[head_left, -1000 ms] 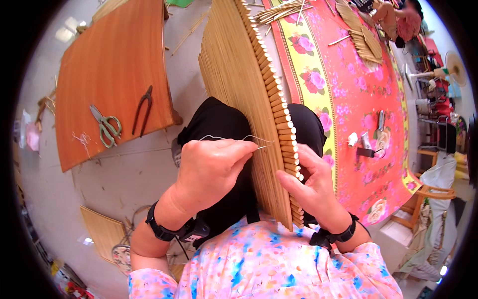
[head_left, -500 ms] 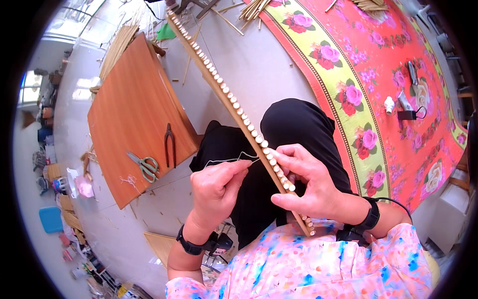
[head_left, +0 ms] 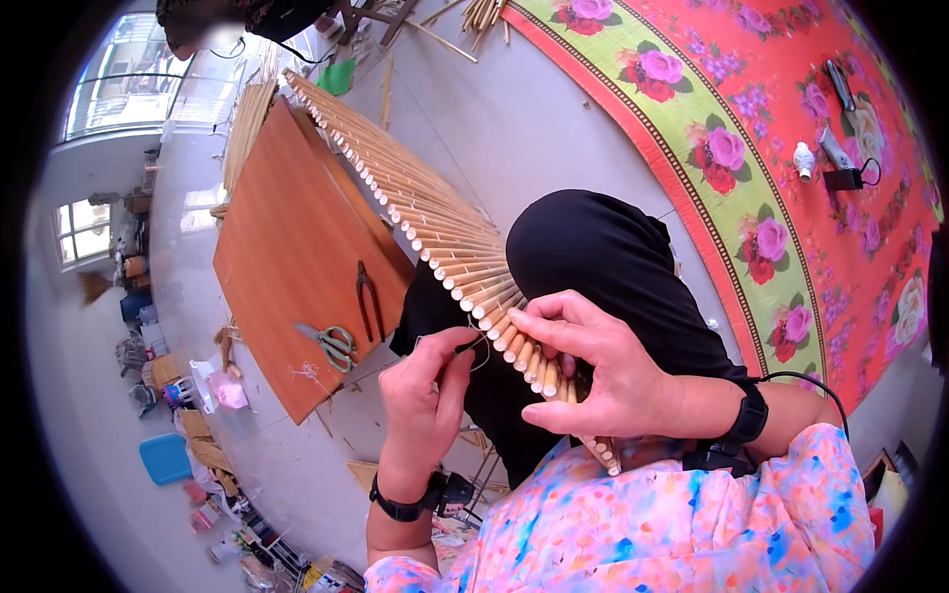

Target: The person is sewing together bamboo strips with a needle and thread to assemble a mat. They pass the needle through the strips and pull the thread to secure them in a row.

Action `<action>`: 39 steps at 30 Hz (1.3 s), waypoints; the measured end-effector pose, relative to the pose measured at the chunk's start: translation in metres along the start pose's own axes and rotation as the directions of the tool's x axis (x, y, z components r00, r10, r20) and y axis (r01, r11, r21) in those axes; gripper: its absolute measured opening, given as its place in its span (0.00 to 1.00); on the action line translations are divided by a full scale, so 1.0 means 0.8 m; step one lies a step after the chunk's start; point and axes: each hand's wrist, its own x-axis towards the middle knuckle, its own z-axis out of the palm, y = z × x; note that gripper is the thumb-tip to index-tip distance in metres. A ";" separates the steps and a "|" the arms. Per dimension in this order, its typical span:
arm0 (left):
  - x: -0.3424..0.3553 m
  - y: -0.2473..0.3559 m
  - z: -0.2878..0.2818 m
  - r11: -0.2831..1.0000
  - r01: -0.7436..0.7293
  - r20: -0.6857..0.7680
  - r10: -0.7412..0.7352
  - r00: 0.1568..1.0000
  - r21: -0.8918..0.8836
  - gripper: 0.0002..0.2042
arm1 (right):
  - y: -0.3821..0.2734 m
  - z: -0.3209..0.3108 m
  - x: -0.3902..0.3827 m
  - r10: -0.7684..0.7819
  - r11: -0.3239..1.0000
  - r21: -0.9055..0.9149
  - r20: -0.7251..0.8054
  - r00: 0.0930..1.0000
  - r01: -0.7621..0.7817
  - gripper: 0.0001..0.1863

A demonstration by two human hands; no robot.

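Observation:
A long mat of thin bamboo sticks (head_left: 420, 212), bound side by side with thread, runs slantwise from the far left across my lap to my shirt. Its pale cut ends face left. Near the close end, my right hand (head_left: 623, 371) grips the mat, thumb below and fingers on the sticks; some fingertips are hidden behind it. Just left of the stick ends, my left hand (head_left: 425, 400) pinches a thin pale cord (head_left: 485, 358), which loops beside the mat. Where the cord passes among the sticks is too small to tell.
On the left, a brown wooden board (head_left: 287, 237) bears green-handled scissors (head_left: 331, 346) and dark pincers (head_left: 370, 301). A red floral cloth (head_left: 692, 79) covers the right side, with small devices (head_left: 842, 180) on it. Loose sticks (head_left: 484, 18) lie at the back.
The mat has tilted, so the sticks' lengths now show rather than mainly their ends. My left hand has moved slightly right and down, and the cord now forms a small loop.

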 end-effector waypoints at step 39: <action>0.021 0.046 -0.038 0.905 -0.096 -0.138 0.167 0.976 0.414 0.15 | -0.042 0.001 0.008 0.171 0.963 -0.218 0.029 0.985 -0.160 0.36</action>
